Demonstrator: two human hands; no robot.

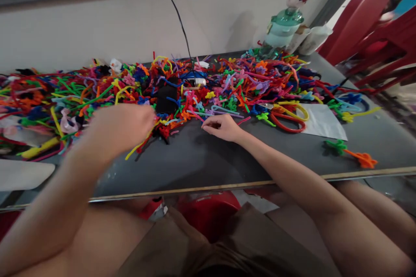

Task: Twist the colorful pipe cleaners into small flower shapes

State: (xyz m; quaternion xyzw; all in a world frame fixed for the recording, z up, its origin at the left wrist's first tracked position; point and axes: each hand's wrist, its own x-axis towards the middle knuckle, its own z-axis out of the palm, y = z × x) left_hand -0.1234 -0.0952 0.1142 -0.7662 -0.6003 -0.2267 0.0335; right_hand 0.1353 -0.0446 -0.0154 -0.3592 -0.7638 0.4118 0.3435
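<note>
My left hand [121, 127] is raised over the left part of a heap of coloured pipe cleaners [97, 88]. Motion smears it, and its fingers do not show clearly. Just below it a yellow pipe cleaner [131, 152] sticks out toward me. At the heap's front edge, my right hand [222, 127] rests low over the dark table [208, 160]. Its thumb and fingers curl together in a pinch; whatever is between the tips is too small to make out. Near those fingertips lie pink and light-blue pipe cleaners [224, 110].
Scissors with yellow and red handles [287, 123] lie by a clear plastic bag [321, 123]. A green-and-orange pipe-cleaner flower piece [364, 159] sits near the front right edge. A green figure-shaped bottle [282, 30] and paper cups [313, 38] stand at the back right. A black cable [178, 12] hangs down the wall.
</note>
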